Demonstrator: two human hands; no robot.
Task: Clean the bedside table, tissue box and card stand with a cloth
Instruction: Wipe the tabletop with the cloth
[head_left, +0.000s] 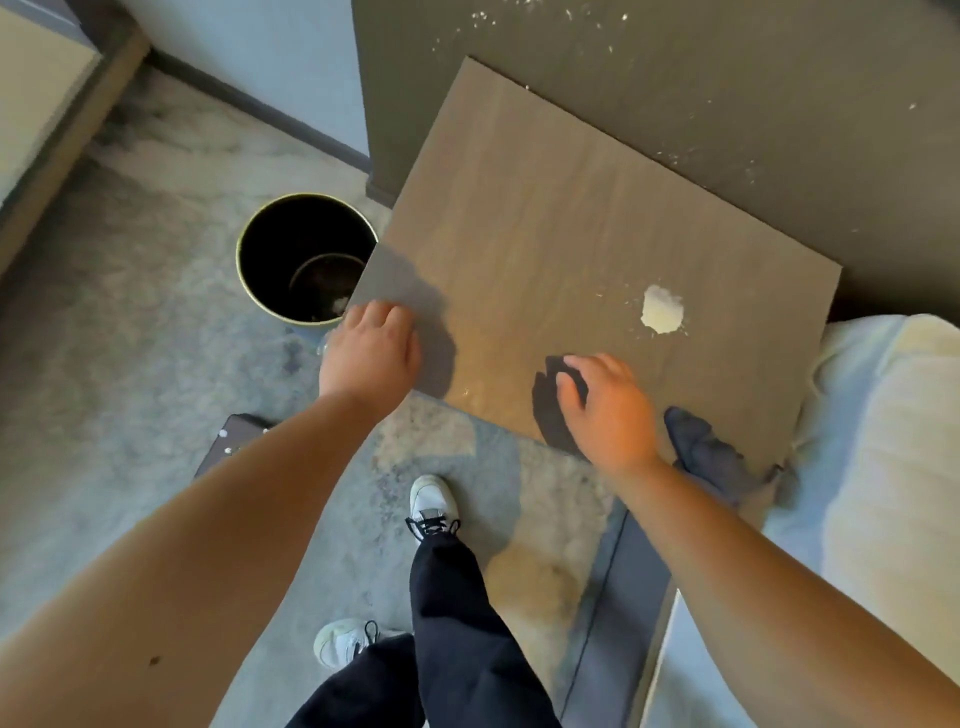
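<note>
The counter (545, 208) is seen from above and fills the middle and upper right of the frame. Its brown top is mostly bare. A small heap of white crumbs (661, 309) is seen on it, right of the centre, with a few loose specks scattered around.

The left hand (371, 348) is placed at the lower left corner of the counter, with the fingers curled over the edge. Nothing is seen inside this hand. The right hand (608, 405) is held over the near edge of the counter, just below the heap, with the fingers bent downward and slightly apart. It cannot be told if something is held under the palm.

A dark cloth (701, 447) is seen just to the right of the right wrist, lying at the near right corner of the counter, and it is not gripped by either hand.

A round black bin (270, 249) with a light rim is placed on the carpet (130, 312), at the left of the counter and touching its corner in the picture. A white bed (883, 441) is seen at the right edge of the frame. The tissue box and card stand cannot be identified.
</note>
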